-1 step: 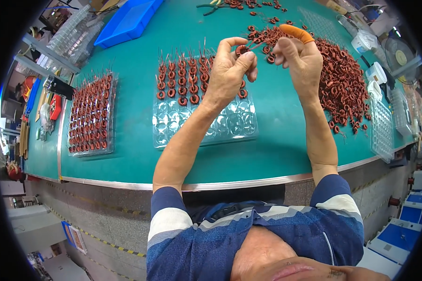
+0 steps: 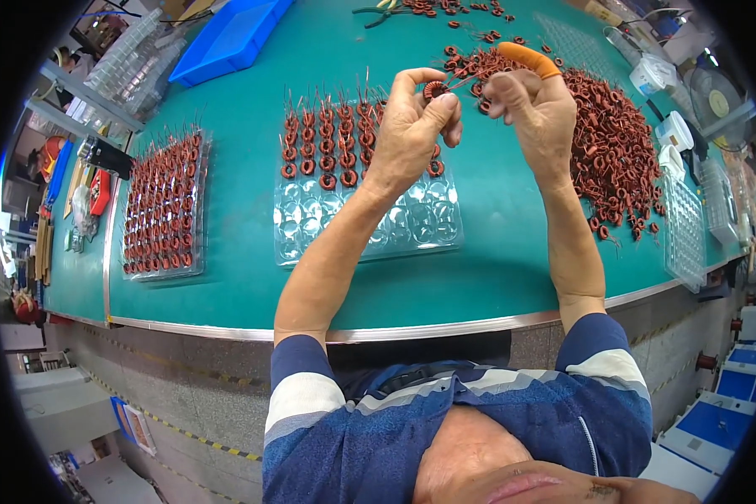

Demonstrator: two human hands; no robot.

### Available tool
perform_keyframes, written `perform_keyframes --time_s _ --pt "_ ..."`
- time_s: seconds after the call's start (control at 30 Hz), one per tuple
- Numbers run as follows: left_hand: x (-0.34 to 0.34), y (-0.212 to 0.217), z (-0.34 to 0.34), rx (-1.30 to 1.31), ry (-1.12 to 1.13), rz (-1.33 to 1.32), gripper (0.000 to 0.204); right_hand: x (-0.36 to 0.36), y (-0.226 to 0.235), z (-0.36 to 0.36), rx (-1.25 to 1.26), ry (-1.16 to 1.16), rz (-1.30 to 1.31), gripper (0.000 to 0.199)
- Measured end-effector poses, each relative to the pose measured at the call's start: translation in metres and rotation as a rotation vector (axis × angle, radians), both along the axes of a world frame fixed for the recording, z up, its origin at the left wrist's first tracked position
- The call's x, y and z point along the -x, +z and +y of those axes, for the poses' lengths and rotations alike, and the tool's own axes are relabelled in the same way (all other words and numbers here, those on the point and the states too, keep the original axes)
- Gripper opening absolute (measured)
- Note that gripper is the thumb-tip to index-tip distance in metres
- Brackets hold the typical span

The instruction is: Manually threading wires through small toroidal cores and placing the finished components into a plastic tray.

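Two clear blister trays on the desk (image 2: 227,286): left tray (image 2: 161,206) full of wound coils, centre tray (image 2: 365,189) filled only in its far rows. One loose coil pile (image 2: 609,147) toward the right edge. Left hand (image 2: 412,134) pinched one coil (image 2: 434,89) between thumb and fingers above the centre tray. Right hand (image 2: 533,105), orange cot (image 2: 529,57) on one finger, curled narrow, touching the coil's leads.

Bench materials, coil sorting
Matt green mat (image 2: 512,269), bright metal edge strip (image 2: 445,329); glossy clear plastic tray (image 2: 370,223); copper-wound toroid coils (image 2: 613,151) (enamel sheen); orange rubber finger cot (image 2: 529,59).
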State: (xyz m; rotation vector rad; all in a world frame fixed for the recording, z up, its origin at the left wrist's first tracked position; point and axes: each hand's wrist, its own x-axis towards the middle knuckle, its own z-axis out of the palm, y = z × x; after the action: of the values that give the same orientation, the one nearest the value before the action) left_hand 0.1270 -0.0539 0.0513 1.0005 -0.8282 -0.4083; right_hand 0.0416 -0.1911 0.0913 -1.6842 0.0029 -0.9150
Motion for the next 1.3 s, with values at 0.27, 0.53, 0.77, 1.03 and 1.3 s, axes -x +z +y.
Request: perform_keyframes --time_s 0.27,0.53,0.77,1.03,1.3 --pt "0.017 -0.019 -0.009 -0.217 0.116 -0.113 0.033 0.003 -0.004 -0.007 0.17 0.014 0.245 0.013" --pt "0.103 0.005 -0.009 0.204 0.378 -0.909 0.04 -0.014 -0.023 0.007 0.195 -0.128 0.106 0.011" --pt "0.11 0.035 0.022 0.391 0.404 -1.113 0.044 -0.083 -0.043 0.126 0.748 0.376 0.303 0.01" --pt "0.109 0.04 0.029 0.473 0.361 -1.034 0.03 -0.106 -0.055 0.15 0.88 0.554 0.511 0.014" --pt "0.1 0.03 0.021 0.404 0.312 -1.039 0.021 -0.12 -0.067 0.14 0.951 0.547 0.342 0.013"
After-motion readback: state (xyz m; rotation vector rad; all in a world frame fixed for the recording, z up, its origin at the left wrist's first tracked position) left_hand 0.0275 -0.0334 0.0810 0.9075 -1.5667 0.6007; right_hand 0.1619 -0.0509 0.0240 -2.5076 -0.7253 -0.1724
